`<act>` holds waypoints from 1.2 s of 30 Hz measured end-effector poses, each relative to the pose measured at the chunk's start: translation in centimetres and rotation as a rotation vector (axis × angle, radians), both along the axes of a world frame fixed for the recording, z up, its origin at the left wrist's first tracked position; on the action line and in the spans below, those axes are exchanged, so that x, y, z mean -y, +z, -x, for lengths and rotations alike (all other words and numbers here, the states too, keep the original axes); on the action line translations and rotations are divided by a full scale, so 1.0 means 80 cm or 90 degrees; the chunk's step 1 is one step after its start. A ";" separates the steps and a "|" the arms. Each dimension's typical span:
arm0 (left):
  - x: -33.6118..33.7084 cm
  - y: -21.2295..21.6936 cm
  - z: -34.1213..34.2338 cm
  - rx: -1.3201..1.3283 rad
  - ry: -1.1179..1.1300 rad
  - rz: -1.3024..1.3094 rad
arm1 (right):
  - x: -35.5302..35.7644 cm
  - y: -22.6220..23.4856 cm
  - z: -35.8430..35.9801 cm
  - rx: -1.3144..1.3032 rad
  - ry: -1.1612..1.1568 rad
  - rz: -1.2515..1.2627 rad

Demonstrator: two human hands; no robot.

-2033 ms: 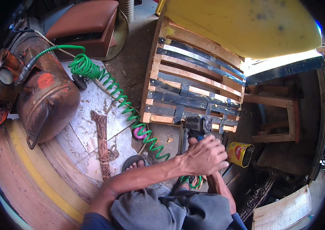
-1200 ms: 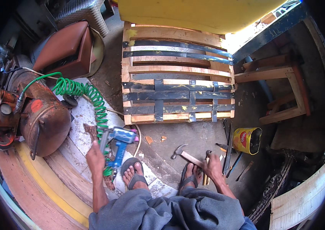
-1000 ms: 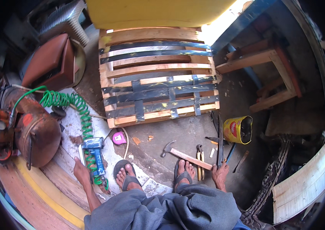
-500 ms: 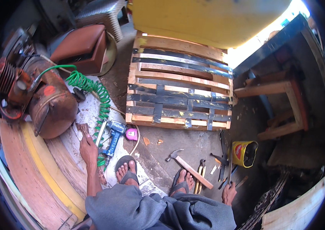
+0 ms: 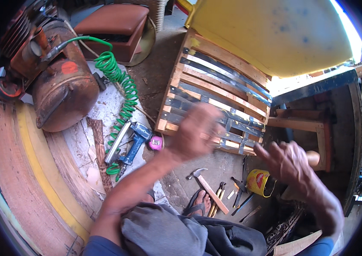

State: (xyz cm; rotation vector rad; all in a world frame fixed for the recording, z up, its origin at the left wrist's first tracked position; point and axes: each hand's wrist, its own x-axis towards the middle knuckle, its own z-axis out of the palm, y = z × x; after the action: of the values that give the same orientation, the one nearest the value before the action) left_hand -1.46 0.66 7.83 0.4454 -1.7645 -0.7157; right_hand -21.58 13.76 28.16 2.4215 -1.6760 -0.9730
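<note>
Floor of worn grey concrete (image 5: 176, 185) meets white tiles (image 5: 80, 143) beside a rusty brown metal tank (image 5: 68, 98). Behind the left hand (image 5: 200, 132), too blurred to tell its grip, lies a slatted wooden frame (image 5: 215, 88). The right hand (image 5: 287, 164) is closed around a rounded tan wooden handle (image 5: 313, 158), its end jutting outward.

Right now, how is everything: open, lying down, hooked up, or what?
Bare left hand: blurred, can't tell its grip
Bare right hand: closed around a tan rounded handle
Blue metal air tool: lying on its side
Green coiled plastic hose: attached to the rusty round tank
Pink square tape measure: no tape showing
Wooden-handled claw hammer: lying flat
Yellow round can: open, no lid on
Slatted wooden frame: uncovered, gaps showing
</note>
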 end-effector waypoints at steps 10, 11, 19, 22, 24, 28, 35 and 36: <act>-0.062 -0.026 0.074 -0.046 -0.062 -0.098 | 0.145 0.000 -0.055 -0.066 -0.039 -0.130; -0.060 -0.030 0.074 -0.036 -0.064 -0.102 | 0.148 -0.003 -0.060 -0.066 -0.049 -0.144; -0.065 -0.083 0.060 0.069 -0.046 -0.094 | 0.150 -0.065 -0.056 -0.051 -0.107 -0.240; -0.069 -0.098 0.065 0.109 -0.044 -0.083 | 0.142 -0.083 -0.038 0.013 -0.138 -0.217; -0.073 -0.107 0.072 0.108 -0.048 -0.063 | 0.126 -0.101 -0.026 0.000 -0.169 -0.239; -0.073 -0.123 0.065 0.164 -0.037 -0.050 | 0.123 -0.122 -0.015 0.043 -0.169 -0.220; -0.075 -0.080 0.077 0.081 -0.049 -0.070 | 0.131 -0.053 -0.035 -0.048 -0.168 -0.228; -0.074 -0.076 0.077 0.084 -0.043 -0.072 | 0.132 -0.053 -0.032 -0.042 -0.146 -0.221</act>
State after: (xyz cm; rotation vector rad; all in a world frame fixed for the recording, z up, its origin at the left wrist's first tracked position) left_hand -7.63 6.59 1.71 0.5215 -1.8754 -0.8534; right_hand -19.01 3.22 23.90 2.3900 -1.9336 -1.4703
